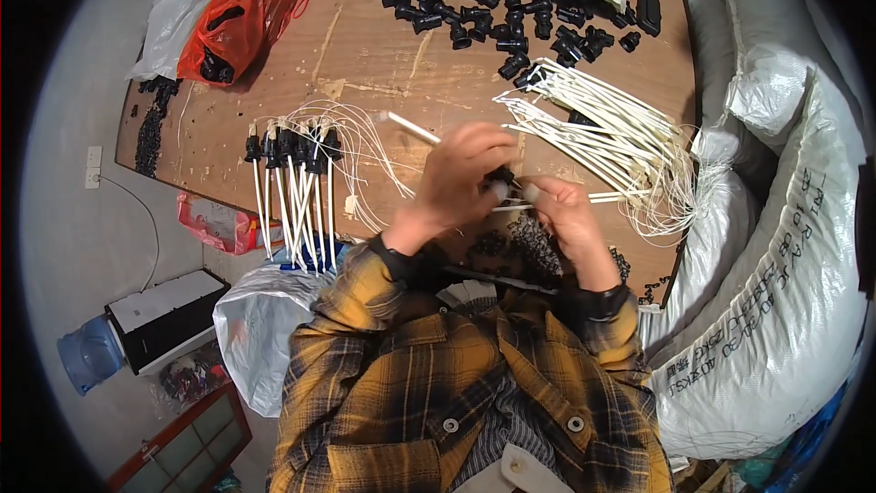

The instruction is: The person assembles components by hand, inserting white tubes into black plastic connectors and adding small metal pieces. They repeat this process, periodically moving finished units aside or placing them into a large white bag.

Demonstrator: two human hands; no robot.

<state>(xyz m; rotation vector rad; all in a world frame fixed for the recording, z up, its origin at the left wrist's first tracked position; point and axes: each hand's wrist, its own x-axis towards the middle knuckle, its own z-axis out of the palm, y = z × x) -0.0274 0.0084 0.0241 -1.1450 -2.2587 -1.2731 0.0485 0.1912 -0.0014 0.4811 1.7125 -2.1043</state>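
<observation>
Holding white rod (pixel 413 127); sack (pixel 776 351) bears black lettering (pixel 769 276).

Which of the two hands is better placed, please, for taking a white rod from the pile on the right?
Probably the right hand: it is nearer to the pile of white rods, while the left hand would have to reach farther across.

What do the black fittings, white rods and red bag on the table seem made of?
Black fittings: probably moulded plastic, glossy highlights; rubber possible.
White rods: smooth, straight and pale, perhaps plastic or ceramic; the look leaves it open.
Red bag: likely thin plastic film, shiny and crinkled.
</observation>
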